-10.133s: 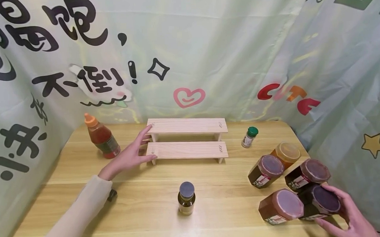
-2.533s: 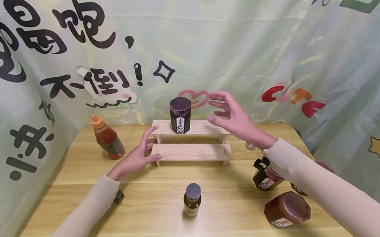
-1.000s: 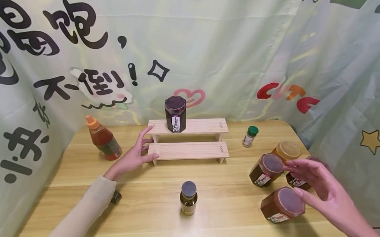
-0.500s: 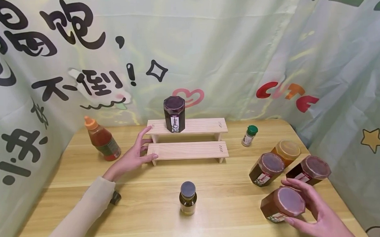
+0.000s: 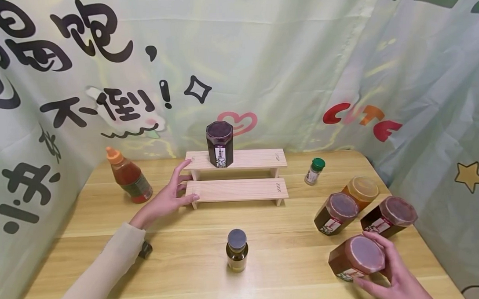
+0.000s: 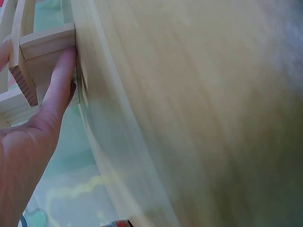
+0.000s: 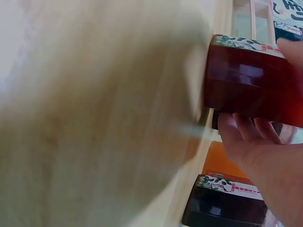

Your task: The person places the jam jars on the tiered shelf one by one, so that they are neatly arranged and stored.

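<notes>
With thumb and fingers my right hand (image 5: pixel 400 273) grips a red-brown hexagonal jar (image 5: pixel 340 259) at the table's right front. The right wrist view shows fingers and thumb on opposite sides of this jar (image 7: pixel 246 85). My left hand (image 5: pixel 166 198) holds the left end of a two-tier wooden rack (image 5: pixel 237 190), thumb on the lower tier, a finger reaching the upper. In the left wrist view one finger lies along the rack's end support (image 6: pixel 47 45). A dark purple jar (image 5: pixel 220 148) stands upright on the upper tier, left of centre.
Close to the right hand stand two dark jars (image 5: pixel 333 214) and an amber jar (image 5: pixel 361 191). A green-capped shaker (image 5: pixel 314 171) is right of the rack. A red sauce bottle (image 5: pixel 131 177) stands left, a small dark bottle (image 5: pixel 237 250) front centre. Printed cloth (image 5: pixel 284 68) encloses the table.
The purple jar has gone from the right-hand group onto the upper tier. My right hand let go of it, came back right, and has closed around the red-brown jar. The left hand stays put.
</notes>
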{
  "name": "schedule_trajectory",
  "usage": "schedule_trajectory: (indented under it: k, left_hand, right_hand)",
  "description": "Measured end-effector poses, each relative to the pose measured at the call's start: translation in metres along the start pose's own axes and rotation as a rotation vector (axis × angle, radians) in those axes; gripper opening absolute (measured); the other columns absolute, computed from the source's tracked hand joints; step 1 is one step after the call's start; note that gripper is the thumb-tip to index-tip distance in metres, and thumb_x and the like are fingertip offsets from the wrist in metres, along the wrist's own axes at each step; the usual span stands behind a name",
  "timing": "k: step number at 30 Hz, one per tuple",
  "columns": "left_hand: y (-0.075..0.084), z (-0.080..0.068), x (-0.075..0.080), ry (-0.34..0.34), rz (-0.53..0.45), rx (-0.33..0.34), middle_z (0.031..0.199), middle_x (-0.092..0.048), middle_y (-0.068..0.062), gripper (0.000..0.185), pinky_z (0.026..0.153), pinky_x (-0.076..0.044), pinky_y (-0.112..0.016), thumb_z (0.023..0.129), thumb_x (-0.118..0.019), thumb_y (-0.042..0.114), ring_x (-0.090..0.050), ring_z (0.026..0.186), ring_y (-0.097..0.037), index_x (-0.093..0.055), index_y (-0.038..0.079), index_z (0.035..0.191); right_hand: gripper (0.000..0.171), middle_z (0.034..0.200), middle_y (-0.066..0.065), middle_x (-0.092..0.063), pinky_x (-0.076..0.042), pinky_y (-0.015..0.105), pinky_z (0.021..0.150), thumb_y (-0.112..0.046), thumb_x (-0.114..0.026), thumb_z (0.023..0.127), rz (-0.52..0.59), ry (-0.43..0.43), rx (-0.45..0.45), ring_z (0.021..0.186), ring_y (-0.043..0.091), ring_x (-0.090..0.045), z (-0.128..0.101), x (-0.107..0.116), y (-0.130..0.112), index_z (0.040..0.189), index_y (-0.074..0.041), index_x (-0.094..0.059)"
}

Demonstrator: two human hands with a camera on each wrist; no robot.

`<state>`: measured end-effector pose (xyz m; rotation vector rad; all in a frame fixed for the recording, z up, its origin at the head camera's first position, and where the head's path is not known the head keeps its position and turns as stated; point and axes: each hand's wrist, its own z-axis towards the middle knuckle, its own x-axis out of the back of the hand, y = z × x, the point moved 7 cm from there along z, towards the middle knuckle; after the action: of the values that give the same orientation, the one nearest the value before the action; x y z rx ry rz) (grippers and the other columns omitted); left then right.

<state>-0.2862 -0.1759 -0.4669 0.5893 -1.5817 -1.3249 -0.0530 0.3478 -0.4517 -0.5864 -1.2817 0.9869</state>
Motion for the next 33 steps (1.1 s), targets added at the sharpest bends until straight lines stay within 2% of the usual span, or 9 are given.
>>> schedule_trajectory:
  k: [5,12,18,24,28,33]
  left_hand:
    - [0.000,0.000,0.000,-0.003,-0.001,0.006,0.168,-0.029,-0.030,0.107,0.123,-0.029,-0.074,0.102,-0.082,0.021,-0.032,0.153,-0.055,-0.005,0.048,0.172]
    - [0.001,0.000,0.000,-0.006,0.000,-0.006,0.168,-0.030,-0.031,0.106,0.125,-0.027,-0.072,0.103,-0.081,0.020,-0.032,0.154,-0.054,-0.006,0.050,0.171]
    - [0.001,-0.001,0.000,-0.006,-0.003,-0.007,0.167,-0.030,-0.031,0.107,0.124,-0.028,-0.073,0.103,-0.081,0.018,-0.033,0.153,-0.055,-0.005,0.049,0.171]
    - [0.001,-0.001,-0.002,-0.007,-0.006,0.011,0.168,-0.029,-0.031,0.107,0.123,-0.028,-0.074,0.102,-0.081,0.021,-0.032,0.153,-0.056,-0.005,0.051,0.171]
    - [0.001,-0.001,-0.002,-0.009,-0.010,0.020,0.168,-0.029,-0.030,0.107,0.123,-0.028,-0.075,0.102,-0.082,0.023,-0.031,0.154,-0.056,-0.005,0.051,0.171]
    - [-0.001,-0.001,-0.001,-0.006,0.001,0.029,0.169,-0.029,-0.029,0.106,0.121,-0.029,-0.077,0.102,-0.082,0.026,-0.032,0.153,-0.057,-0.005,0.054,0.170]
  right_hand:
    - [0.112,0.138,-0.013,-0.053,-0.059,0.017,0.080,0.025,-0.086,0.076,-0.039,0.031,-0.024,0.111,0.000,-0.064,-0.001,-0.001,0.002,0.165,-0.001,-0.024]
    - [0.113,0.132,-0.014,-0.060,-0.060,0.016,0.078,0.023,-0.094,0.066,-0.107,0.080,0.032,0.106,0.001,-0.065,0.001,0.000,-0.008,0.161,0.001,-0.036]
    - [0.113,0.133,-0.013,-0.060,-0.059,0.016,0.078,0.024,-0.095,0.063,-0.104,0.082,0.066,0.106,0.002,-0.065,0.005,0.000,-0.010,0.159,0.002,-0.040]
    - [0.112,0.137,-0.012,-0.058,-0.060,0.017,0.077,0.022,-0.095,0.066,-0.100,0.069,0.046,0.108,0.002,-0.065,0.009,0.002,-0.015,0.160,0.000,-0.039]
    - [0.113,0.139,-0.011,-0.057,-0.060,0.016,0.078,0.021,-0.096,0.066,-0.107,0.064,0.041,0.109,0.002,-0.064,0.015,0.004,-0.025,0.161,-0.002,-0.040]
    - [0.111,0.140,-0.006,-0.057,-0.057,0.013,0.084,0.019,-0.097,0.064,-0.120,0.055,0.083,0.109,0.003,-0.065,0.026,0.004,-0.041,0.159,-0.001,-0.043]
